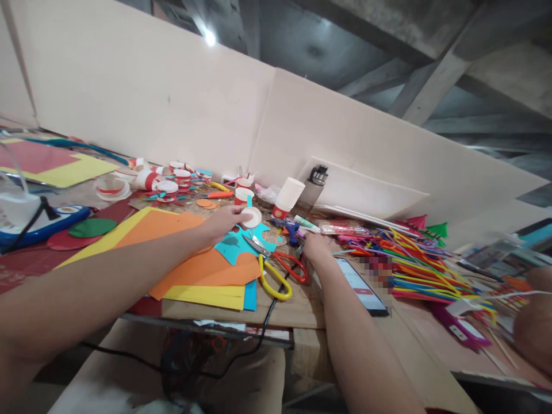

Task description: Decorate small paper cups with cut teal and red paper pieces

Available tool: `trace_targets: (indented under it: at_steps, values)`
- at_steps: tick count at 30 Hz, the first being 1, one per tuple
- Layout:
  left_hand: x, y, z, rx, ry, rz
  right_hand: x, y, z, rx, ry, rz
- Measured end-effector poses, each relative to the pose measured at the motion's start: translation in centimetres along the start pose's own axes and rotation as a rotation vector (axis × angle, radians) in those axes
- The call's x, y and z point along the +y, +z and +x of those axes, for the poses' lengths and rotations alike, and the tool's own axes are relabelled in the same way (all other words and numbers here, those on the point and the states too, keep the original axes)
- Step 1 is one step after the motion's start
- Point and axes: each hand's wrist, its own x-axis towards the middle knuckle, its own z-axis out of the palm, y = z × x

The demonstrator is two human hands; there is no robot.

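Observation:
My left hand (pixel 222 224) pinches a small white round paper-cup piece (pixel 252 217) with a blue paper strip (pixel 249 200) standing up at its top edge. My right hand (pixel 318 250) is closed around the handle end of a blue glue gun (pixel 294 231), its fingers partly hidden. Between the hands, scissors (pixel 276 276) with yellow and red handles rest on cut blue paper (pixel 233 244). Orange sheets (pixel 211 270) and yellow sheets (pixel 207 295) lie beneath my left forearm.
Stacked white paper cups (pixel 290 195) and a dark bottle (pixel 313 187) stand behind. Red-banded cup pieces (pixel 183 180) cluster back left. Colourful pipe cleaners (pixel 426 267) and a phone (pixel 362 290) lie right. A black cord (pixel 269 319) hangs over the table edge. Someone's hand (pixel 535 316) is far right.

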Motion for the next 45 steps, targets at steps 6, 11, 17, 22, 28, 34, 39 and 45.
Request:
trace_targets:
  at_steps: [6,11,17,22,28,34,39,45]
  values:
    - [0.5,0.5,-0.4,-0.012,-0.099,-0.140,-0.4,-0.6,-0.6,0.055,0.027,0.007]
    - [0.3,0.5,-0.3,-0.003,-0.147,-0.210,-0.3,-0.5,-0.7,0.073,0.018,0.057]
    - [0.0,0.4,-0.1,0.011,-0.198,-0.235,-1.6,-0.9,-0.7,0.170,-0.104,0.243]
    - [-0.4,0.6,0.0,-0.060,-0.155,-0.226,-5.2,-1.1,-2.8,0.185,-0.505,0.841]
    - [-0.7,1.6,-0.7,-0.217,-0.069,-0.190,-7.0,-1.0,-5.3,0.184,-0.666,0.907]
    - [-0.1,1.9,-1.3,-0.273,-0.100,-0.315,-6.6,-1.4,-5.2,0.244,-0.653,0.933]
    - [0.3,1.7,-1.3,-0.357,-0.124,-0.520,-6.6,-2.4,-5.3,0.178,-0.633,1.085]
    - [0.5,2.0,-1.8,-0.353,-0.122,-0.601,-6.6,-2.5,-5.5,0.148,-0.605,1.160]
